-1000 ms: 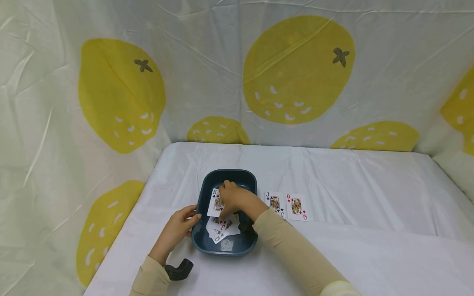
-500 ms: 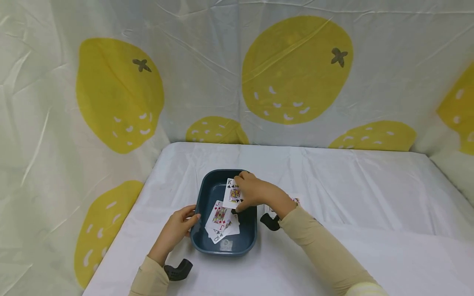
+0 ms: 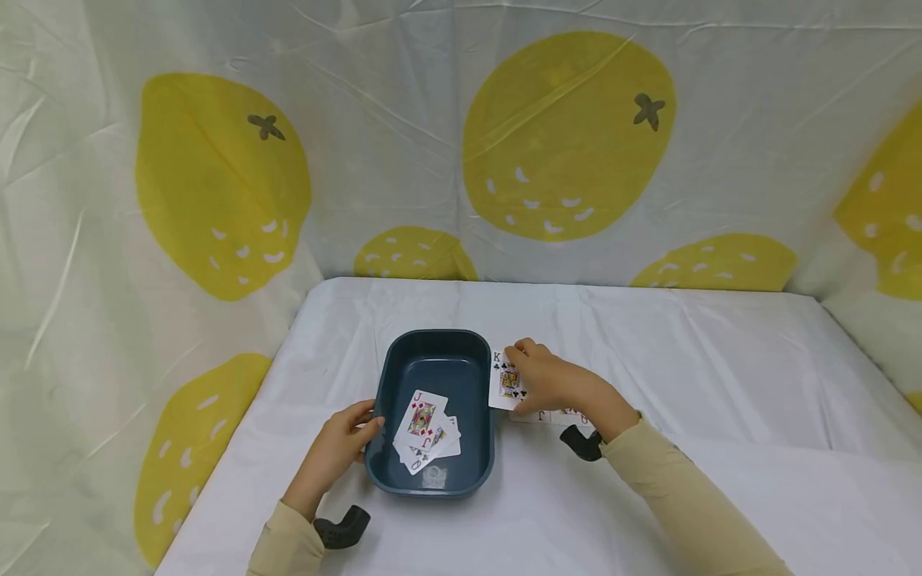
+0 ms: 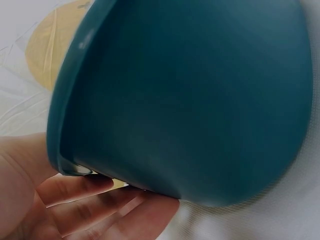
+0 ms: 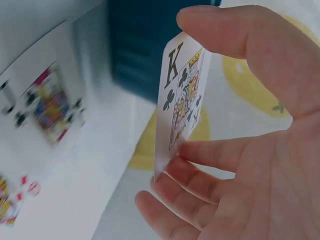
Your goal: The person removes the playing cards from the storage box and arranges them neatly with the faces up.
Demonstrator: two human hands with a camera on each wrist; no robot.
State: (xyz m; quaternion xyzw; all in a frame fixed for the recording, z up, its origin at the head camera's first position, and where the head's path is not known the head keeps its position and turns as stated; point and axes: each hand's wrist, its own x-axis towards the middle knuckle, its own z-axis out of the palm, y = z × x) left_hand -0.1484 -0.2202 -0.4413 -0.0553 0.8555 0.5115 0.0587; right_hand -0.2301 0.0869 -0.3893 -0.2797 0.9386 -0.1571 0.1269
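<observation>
My left hand (image 3: pixel 331 452) grips the left rim of a dark blue plastic tub (image 3: pixel 461 376), thumb over the edge and fingers against the outer wall. Just beyond the tub's right rim, my right hand (image 3: pixel 555 384) pinches a king of clubs playing card (image 5: pixel 182 95) between thumb and fingertips, its face showing. Inside the tub lie several overlapping cards, with a jack of diamonds (image 3: pixel 422 418) on top. Below the held card, a jack of clubs (image 5: pixel 50 100) and a queen of diamonds (image 5: pixel 7 205) lie face up on the table, partly hidden by the right hand in the head view.
A white cloth covers the table (image 3: pixel 684 360). Behind it and to the left hangs a pale curtain (image 3: pixel 389 128) printed with yellow lemons. Black curved pieces sit at the left wrist (image 3: pixel 342 528) and the right wrist (image 3: pixel 582 442).
My right hand has lifted the king of clubs out of the tub and carried it right, past the rim. The left hand still holds the tub.
</observation>
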